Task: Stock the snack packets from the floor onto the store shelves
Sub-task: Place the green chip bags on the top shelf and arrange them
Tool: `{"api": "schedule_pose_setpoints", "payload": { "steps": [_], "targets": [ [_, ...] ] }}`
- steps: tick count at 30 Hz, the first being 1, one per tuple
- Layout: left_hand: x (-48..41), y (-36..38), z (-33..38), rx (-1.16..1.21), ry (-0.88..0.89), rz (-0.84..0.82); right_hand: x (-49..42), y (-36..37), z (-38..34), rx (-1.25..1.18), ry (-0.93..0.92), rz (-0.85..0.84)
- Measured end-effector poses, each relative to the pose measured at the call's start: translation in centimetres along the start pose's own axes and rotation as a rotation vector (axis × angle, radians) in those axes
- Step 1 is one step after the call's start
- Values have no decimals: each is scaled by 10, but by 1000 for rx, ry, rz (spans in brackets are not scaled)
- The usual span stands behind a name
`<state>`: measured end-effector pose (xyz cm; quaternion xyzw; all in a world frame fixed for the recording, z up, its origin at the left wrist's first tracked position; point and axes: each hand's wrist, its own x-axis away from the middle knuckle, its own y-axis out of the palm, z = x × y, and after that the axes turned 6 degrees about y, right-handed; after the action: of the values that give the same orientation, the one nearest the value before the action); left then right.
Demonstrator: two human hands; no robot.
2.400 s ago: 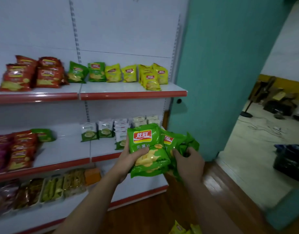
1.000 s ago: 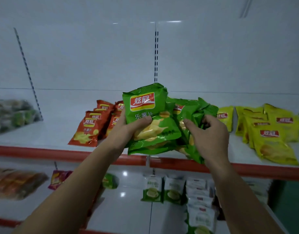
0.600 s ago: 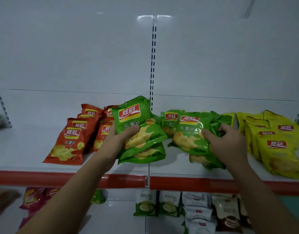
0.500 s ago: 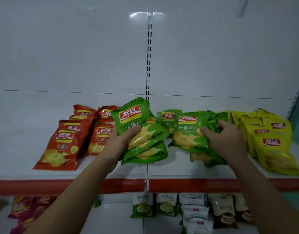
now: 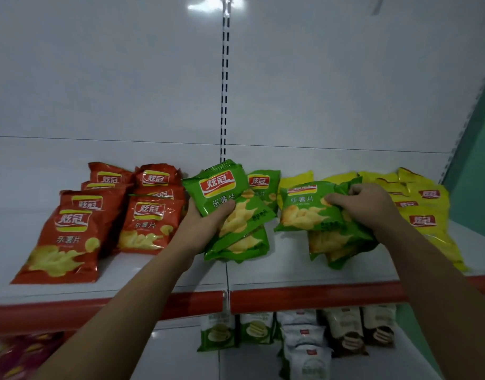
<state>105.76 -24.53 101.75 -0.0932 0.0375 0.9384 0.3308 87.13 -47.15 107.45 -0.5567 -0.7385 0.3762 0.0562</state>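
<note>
The left hand (image 5: 205, 223) grips a small stack of green packets (image 5: 230, 212), thumb across the front of the top one; that top packet tilts, its logo end up toward the back wall and leaning left, its long axis running from upper left to lower right, with the stack's lower edges just over the shelf (image 5: 277, 272). The right hand (image 5: 364, 207) is closed on a second green bunch (image 5: 312, 212), whose top packet lies nearly level, logo end away from the person. Red packets (image 5: 142, 223) fill the shelf's left part, yellow packets (image 5: 425, 215) its right, and another green packet (image 5: 263, 185) stands behind. Since half a second ago, both bunches have sunk closer to the shelf and the right one has flattened.
</note>
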Motion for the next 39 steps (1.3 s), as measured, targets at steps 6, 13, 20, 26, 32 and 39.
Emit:
{"api": "schedule_pose_setpoints", "payload": {
  "steps": [6, 13, 20, 26, 32, 39],
  "targets": [
    [-3, 2, 8, -339, -47, 19, -11, 12, 8, -23, -101, -75],
    [-3, 13, 14, -587, -68, 121, -28, 2, 9, 10, -136, -259],
    [-1, 26, 12, -772, 2, 241, -35, 1, 21, 16, -171, -263],
    [4, 31, 17, -811, -107, 92, -39, -3, 24, 123, -214, -272],
    [6, 37, 16, -818, -165, 58, -36, -5, 32, 159, -271, -227],
    [-2, 30, 24, -640, -38, 207, -36, -7, 41, 121, -257, -199]
  ]
}}
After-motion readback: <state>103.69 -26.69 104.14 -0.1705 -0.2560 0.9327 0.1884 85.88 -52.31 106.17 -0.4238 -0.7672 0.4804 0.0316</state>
